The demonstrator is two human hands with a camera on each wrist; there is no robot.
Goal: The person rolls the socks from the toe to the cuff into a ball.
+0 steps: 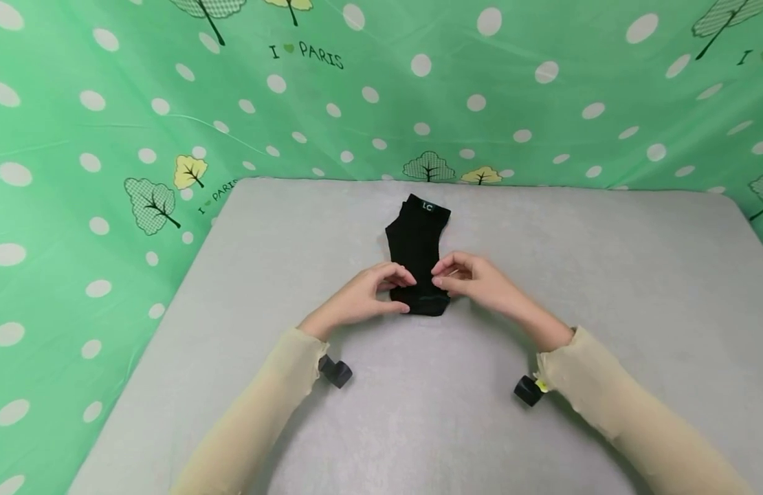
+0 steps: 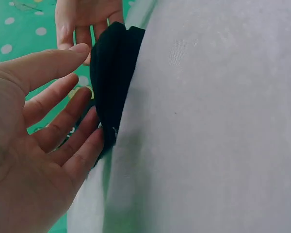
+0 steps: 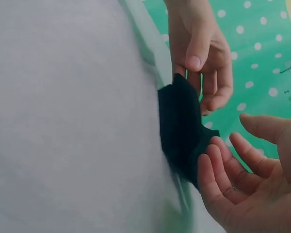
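Observation:
A black sock [image 1: 417,237] with a small white logo on its far cuff lies flat on the grey table [image 1: 604,275], a little beyond the middle. My left hand [image 1: 406,294] is at the sock's near left edge. In the left wrist view its fingers [image 2: 94,141] are spread and relaxed, and their tips touch the sock's [image 2: 111,82] edge. My right hand [image 1: 440,275] is at the near right edge. In the right wrist view its loose fingers [image 3: 208,165] brush the sock [image 3: 182,126]. Neither hand holds any cloth.
A green cloth [image 1: 78,172] with white dots and tree prints hangs behind the table and falls past its left side. A small black camera sits under each wrist [image 1: 336,372] [image 1: 528,390]. Both arms wear pale sheer sleeves [image 1: 610,399].

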